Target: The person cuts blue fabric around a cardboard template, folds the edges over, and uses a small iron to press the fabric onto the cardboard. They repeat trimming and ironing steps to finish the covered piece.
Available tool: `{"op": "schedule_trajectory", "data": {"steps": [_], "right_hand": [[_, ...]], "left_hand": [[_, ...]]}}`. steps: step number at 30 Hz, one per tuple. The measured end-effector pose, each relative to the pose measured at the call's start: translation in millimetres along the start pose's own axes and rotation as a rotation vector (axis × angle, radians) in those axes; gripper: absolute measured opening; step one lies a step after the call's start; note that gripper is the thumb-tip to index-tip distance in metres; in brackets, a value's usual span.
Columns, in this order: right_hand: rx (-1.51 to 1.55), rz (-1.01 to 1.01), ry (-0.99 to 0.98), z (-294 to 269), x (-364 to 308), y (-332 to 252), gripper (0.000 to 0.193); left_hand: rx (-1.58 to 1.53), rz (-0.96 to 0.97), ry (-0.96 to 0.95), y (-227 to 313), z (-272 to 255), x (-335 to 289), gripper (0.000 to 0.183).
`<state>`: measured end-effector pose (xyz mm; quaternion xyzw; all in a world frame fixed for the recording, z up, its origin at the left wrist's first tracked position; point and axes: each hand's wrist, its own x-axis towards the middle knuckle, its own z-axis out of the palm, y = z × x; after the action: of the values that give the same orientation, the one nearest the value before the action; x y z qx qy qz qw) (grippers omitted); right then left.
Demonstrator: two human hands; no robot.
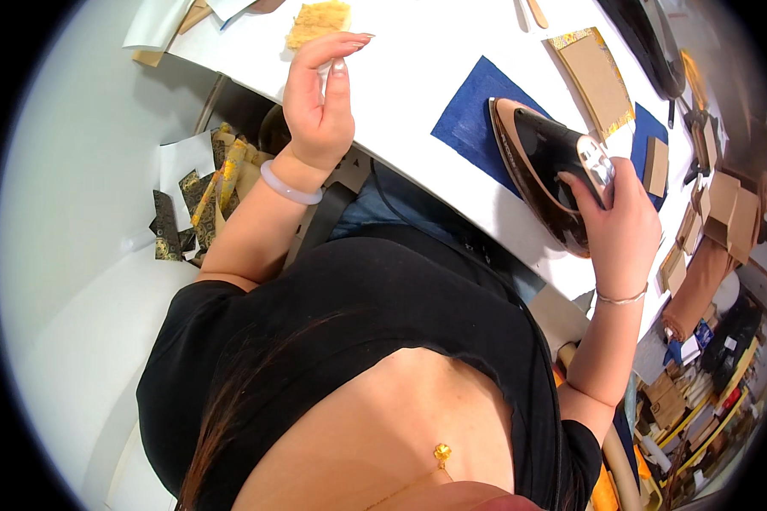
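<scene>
In my right hand (622, 217) is the handle of a black and copper-coloured clothes iron (537, 162), my fingers wrapped round it. The iron lies over part of a dark blue cloth piece (469, 123) on the white table (400, 111). My left hand (324, 106) is raised near the table's edge, holding nothing, with the thumb and bent fingers apart. Just beyond that hand sits a yellow sponge-like pad (318, 23). How much cloth lies under the iron is hidden.
A tan board with a yellow patterned border (594, 81) lies beyond the iron. To its right, a small tan strip (656, 166) rests on more blue cloth. Patterned scraps (217, 183) are heaped below the table at left; cardboard boxes (729, 213) crowd the right.
</scene>
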<state>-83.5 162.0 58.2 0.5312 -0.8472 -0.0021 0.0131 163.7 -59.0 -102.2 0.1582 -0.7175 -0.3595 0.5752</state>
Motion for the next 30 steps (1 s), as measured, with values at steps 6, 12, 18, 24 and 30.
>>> {"op": "schedule_trajectory", "data": {"steps": [6,12,18,24,30], "right_hand": [[0.027,-0.041,0.019,0.6,-11.1,4.3,0.04],[0.038,-0.175,0.033,-0.8,16.2,-15.3,0.04],[0.058,-0.233,0.003,2.7,59.9,-45.0,0.036],[0.033,-0.325,0.099,6.8,80.9,-61.3,0.038],[0.066,-0.338,0.03,4.8,58.1,-59.2,0.037]], "left_hand": [[-0.003,0.01,-0.016,-1.6,1.2,0.9,0.019],[0.059,0.003,-0.058,1.2,-3.8,-0.8,0.024],[-0.001,-0.009,0.028,-1.4,4.0,0.9,0.019],[0.044,-0.037,0.025,0.9,2.5,1.2,0.019],[0.019,-0.048,0.025,0.5,4.3,-1.3,0.019]]}}
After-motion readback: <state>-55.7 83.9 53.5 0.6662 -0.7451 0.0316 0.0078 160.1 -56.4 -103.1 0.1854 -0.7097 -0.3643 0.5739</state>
